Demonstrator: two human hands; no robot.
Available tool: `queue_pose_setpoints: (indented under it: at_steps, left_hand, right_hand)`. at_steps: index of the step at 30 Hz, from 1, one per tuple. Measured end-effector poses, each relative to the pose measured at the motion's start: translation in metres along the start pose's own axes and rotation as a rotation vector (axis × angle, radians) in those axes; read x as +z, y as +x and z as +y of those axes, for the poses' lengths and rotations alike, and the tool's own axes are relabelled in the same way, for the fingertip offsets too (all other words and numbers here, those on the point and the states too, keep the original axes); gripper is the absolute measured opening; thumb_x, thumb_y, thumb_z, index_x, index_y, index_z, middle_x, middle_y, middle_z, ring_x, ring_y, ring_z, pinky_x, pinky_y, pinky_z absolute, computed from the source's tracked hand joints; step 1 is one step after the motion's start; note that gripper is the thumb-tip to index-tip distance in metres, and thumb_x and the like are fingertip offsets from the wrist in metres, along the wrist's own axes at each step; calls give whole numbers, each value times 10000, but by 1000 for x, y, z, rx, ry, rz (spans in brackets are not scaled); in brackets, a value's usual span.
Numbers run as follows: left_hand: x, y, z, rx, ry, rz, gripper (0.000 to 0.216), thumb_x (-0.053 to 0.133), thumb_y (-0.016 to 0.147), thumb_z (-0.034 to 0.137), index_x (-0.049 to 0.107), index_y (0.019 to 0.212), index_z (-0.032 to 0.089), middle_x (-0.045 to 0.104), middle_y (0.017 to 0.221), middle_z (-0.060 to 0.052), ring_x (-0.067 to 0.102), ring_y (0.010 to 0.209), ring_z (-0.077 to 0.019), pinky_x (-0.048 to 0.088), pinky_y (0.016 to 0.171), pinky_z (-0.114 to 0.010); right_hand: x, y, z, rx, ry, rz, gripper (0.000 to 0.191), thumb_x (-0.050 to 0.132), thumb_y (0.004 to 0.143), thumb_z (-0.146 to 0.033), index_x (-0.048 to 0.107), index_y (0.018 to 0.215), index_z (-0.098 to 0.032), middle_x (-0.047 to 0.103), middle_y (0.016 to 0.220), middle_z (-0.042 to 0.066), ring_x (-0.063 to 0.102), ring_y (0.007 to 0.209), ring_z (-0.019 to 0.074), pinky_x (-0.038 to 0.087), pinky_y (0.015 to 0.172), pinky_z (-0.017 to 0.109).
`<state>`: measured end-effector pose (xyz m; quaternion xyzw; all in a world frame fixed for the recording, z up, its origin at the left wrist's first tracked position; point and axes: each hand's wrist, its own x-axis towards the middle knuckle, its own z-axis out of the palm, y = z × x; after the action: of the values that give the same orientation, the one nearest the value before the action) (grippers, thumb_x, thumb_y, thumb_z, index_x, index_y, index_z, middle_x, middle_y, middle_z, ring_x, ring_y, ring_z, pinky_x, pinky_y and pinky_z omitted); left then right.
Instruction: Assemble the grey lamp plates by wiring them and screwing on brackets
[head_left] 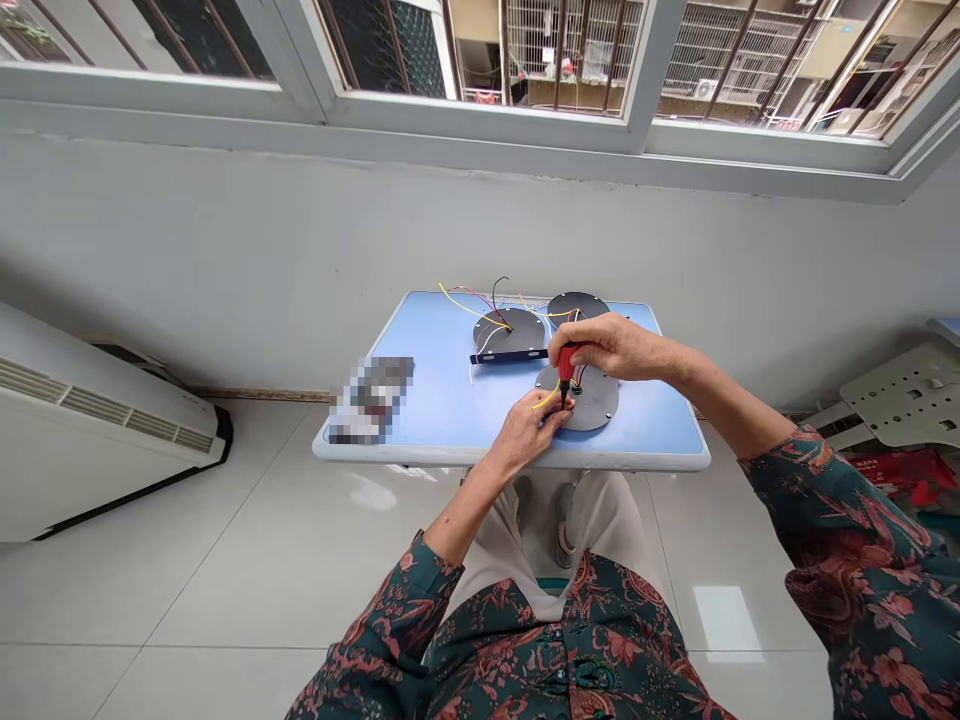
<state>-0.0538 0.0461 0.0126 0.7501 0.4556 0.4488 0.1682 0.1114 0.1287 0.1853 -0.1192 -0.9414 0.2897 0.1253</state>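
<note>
My right hand (611,345) is wrapped round the red handle of a screwdriver (566,362), held upright with its dark shaft pointing down. The tip meets the near left part of a round grey metal plate (597,408), which has wires coming out of its middle. My left hand (529,430) lies at the plate's left edge, fingers closed together around the screwdriver's tip; whatever they pinch is too small to make out. A yellow wire (547,397) sticks out over the left fingers.
Behind are two dark round plates, one at the left (491,325) and one at the right (574,303), with loose coloured wires. A black slotted strip (506,357) lies before the left one. A blurred patch (375,400) covers the left of the blue table (442,420). Wall and window stand beyond.
</note>
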Motion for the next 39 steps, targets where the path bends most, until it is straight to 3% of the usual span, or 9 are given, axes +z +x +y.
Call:
queue_pose_setpoints:
  at_steps: [5,10,13,18,23,26,29,33,39]
  left_hand:
    - [3,1,2,1,47,31,175,550,1004,243,646,862,211,748,989,-52,662,924,-196,525,851,-321]
    - [4,1,1,-37,42,27,182,563,992,239,618,819,216,748,940,-49,669,949,-193,521,851,-314]
    - [0,2,3,-44,17,3,221,575,978,225,558,758,217,756,932,-47,684,944,-203,523,825,-322]
    - [-3,4,5,-54,9,-37,212,589,971,226,532,766,224,772,1011,-54,692,1028,-225,521,886,-354]
    - [0,3,4,-53,23,-25,179,609,954,200,562,783,222,778,1072,-48,693,1011,-224,530,892,-366]
    - [1,1,3,-47,13,1,144,618,953,202,600,811,218,773,1033,-59,704,1024,-227,541,887,-370]
    - [2,1,2,-48,22,3,152,636,952,227,623,801,217,765,972,-54,709,1033,-228,552,881,-365]
    - [2,3,2,-44,78,-5,73,663,938,240,674,869,223,773,1018,-52,697,1036,-238,551,916,-394]
    - [5,3,3,-61,60,47,161,658,939,244,618,785,219,755,905,-38,702,973,-219,551,866,-352]
  right_hand:
    - [16,-8,-21,154,-230,232,252,476,929,-135,635,1115,-196,719,838,19,619,779,156,429,758,292]
    - [39,-5,-30,372,-327,516,107,673,881,-227,574,890,-188,641,663,-11,531,601,138,378,639,281]
    - [35,-3,-27,232,-231,458,58,601,890,-156,562,871,-196,651,667,-22,541,595,122,392,648,267]
    - [12,-5,-18,-8,-1,144,212,450,878,-83,619,921,-204,701,758,-15,615,706,123,437,720,266]
    - [22,-10,-20,264,-142,414,28,586,881,-187,590,901,-206,696,723,-4,574,692,144,411,707,286]
    - [33,-10,-24,338,-263,505,151,655,867,-245,546,768,-208,670,686,11,525,646,144,373,659,292]
    - [28,-9,-25,189,-195,368,72,561,870,-149,599,835,-200,682,748,7,539,676,136,384,676,279]
    - [11,-8,-21,68,-1,97,252,469,866,-87,661,974,-208,708,818,-5,603,762,131,421,737,269]
    - [31,-10,-25,392,-151,462,92,658,869,-222,572,841,-205,684,715,-7,571,639,132,392,658,275]
